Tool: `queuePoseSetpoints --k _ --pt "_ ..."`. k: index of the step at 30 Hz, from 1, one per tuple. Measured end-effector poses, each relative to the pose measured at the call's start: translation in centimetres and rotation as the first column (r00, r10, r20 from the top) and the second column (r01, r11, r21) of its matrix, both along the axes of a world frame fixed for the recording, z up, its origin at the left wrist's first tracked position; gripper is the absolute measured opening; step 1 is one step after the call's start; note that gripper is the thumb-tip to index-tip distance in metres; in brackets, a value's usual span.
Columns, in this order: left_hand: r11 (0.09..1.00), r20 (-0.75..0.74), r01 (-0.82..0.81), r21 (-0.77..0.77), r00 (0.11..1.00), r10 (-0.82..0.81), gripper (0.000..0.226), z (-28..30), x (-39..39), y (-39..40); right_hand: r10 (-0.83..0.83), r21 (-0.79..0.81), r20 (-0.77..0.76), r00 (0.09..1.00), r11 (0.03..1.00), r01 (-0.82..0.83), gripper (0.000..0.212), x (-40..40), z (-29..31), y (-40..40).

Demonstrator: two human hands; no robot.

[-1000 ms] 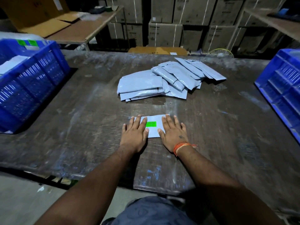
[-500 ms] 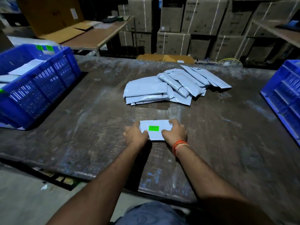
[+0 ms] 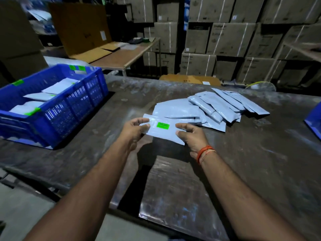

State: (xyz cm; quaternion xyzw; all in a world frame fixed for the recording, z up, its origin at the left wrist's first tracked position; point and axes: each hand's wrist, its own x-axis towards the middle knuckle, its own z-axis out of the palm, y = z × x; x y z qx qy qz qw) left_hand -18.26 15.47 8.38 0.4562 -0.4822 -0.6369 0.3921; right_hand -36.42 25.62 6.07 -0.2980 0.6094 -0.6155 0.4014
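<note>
The grey packet (image 3: 165, 134) is up in the air, just above the desk (image 3: 243, 162), close in front of the person. It has a green sticker (image 3: 163, 125) on its top side and is a bit tilted. Both hands hold it. The left hand (image 3: 137, 128) pinches the left end, with the thumb on top and the fingers curled behind. The right hand (image 3: 192, 134) grips the right end, also with the thumb on top. An orange band (image 3: 205, 153) sits on the right wrist.

Just behind the packet, a pile of grey packets (image 3: 217, 108) lies on the desk, spread out like a fan. To the left, a blue crate (image 3: 57, 117) stands on the desk with white packets (image 3: 40, 96) inside. At the far right edge, a corner of another blue crate (image 3: 314, 119) shows. Behind the desk there is a brown table (image 3: 125, 56) with flat cardboard (image 3: 81, 32) on it, and stacks of big boxes (image 3: 229, 37)
</note>
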Motion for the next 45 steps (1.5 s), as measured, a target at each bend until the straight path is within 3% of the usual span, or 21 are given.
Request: queuePoseSetpoints --k 14,19,26,38,45 --pt "0.956 0.289 0.093 -0.279 0.957 -0.009 0.019 9.1 22.8 -17.9 0.057 -0.091 -0.028 0.998 0.994 -0.059 0.027 20.8 8.9 -17.1" --pt "0.963 0.311 0.110 -0.247 0.950 -0.029 0.017 10.3 29.3 -22.9 0.029 -0.110 -0.016 0.999 0.993 -0.031 0.027 26.7 9.7 -22.3" --pt "0.970 0.301 0.097 -0.224 0.953 -0.026 0.020 10.6 32.6 -30.5 0.030 -0.082 -0.146 0.989 0.996 -0.042 0.025 30.0 9.9 -30.2" --pt "0.979 0.466 0.106 -0.175 0.885 -0.013 0.021 11.2 38.8 -41.9 0.112 0.000 -0.347 0.931 0.993 -0.120 0.024 35.5 10.1 -42.2" --pt "0.958 0.492 0.135 -0.253 0.871 0.007 0.022 9.5 39.5 -48.9 0.034 0.094 -0.482 0.876 0.995 0.014 0.021 37.9 10.3 -49.6"
